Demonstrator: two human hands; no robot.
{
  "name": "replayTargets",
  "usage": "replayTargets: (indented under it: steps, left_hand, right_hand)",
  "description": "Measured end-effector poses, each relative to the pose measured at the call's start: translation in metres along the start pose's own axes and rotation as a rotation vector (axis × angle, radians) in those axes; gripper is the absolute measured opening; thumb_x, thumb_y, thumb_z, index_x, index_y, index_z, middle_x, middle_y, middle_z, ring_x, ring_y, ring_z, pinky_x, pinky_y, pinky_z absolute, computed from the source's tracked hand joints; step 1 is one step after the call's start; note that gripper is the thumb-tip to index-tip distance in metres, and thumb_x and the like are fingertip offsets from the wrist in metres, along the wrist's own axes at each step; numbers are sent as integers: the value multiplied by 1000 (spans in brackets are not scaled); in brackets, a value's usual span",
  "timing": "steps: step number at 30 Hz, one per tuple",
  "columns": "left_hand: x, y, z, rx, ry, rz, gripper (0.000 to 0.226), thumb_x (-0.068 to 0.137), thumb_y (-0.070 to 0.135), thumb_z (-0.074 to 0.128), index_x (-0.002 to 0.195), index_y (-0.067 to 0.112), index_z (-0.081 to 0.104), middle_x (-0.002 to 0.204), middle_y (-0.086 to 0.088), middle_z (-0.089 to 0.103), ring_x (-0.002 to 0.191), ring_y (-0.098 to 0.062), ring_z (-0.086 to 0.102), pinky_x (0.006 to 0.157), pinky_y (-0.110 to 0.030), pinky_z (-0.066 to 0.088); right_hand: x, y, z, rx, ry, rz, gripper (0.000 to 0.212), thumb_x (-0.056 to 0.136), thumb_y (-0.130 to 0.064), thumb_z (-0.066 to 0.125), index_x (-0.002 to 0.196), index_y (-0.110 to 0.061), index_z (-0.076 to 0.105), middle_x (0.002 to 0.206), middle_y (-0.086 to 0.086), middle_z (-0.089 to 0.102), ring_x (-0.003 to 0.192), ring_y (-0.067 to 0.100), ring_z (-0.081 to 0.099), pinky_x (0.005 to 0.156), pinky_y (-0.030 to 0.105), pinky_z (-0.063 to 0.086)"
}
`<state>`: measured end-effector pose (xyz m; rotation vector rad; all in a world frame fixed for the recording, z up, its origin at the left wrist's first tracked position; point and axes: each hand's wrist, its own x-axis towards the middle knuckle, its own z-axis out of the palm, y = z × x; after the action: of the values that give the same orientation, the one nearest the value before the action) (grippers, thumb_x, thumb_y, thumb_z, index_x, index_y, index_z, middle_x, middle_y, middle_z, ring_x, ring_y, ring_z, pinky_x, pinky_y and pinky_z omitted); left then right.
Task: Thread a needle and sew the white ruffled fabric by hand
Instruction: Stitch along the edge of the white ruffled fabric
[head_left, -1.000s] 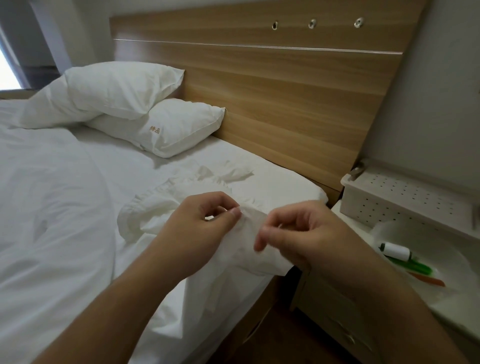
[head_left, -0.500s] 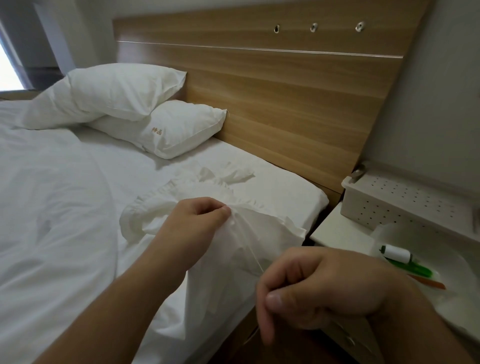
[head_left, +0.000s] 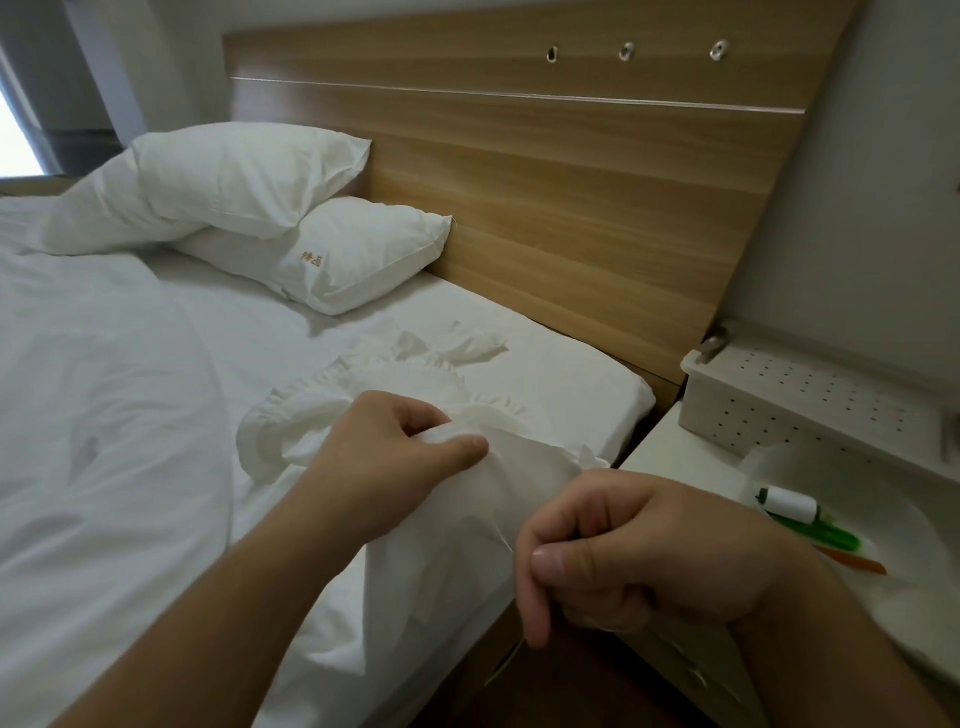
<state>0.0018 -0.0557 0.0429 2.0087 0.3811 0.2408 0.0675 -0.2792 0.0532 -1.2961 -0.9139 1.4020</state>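
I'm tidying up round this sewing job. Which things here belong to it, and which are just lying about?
Part of the job:
- white ruffled fabric, pinched by the left hand
- thin pale thread hanging below the right hand
- white thread spool on the bedside table

Lying about:
- two white pillows
- white perforated plastic box
- green pen-like item
- orange stick

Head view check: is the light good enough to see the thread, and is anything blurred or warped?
Head view: dim, soft light from a window at far left, no glare; white fabric on white sheet gives weak contrast; thread only faintly visible below the right hand; headboard lines slant from wide-angle distortion; no marked blur.
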Motion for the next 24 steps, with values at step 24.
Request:
replayTargets:
  steps: [24]
  left_hand:
    - [-7, 7, -6, -232, -164, 92, 12, 94, 29, 78, 92, 20, 85, 90, -6, 82, 87, -23, 80, 80, -41, 67]
  right_hand:
    - [29, 6, 8, -361, 1001, -375, 16, 95, -31, 70, 111, -32, 70, 51, 0, 45, 48, 15, 44, 49, 29, 40]
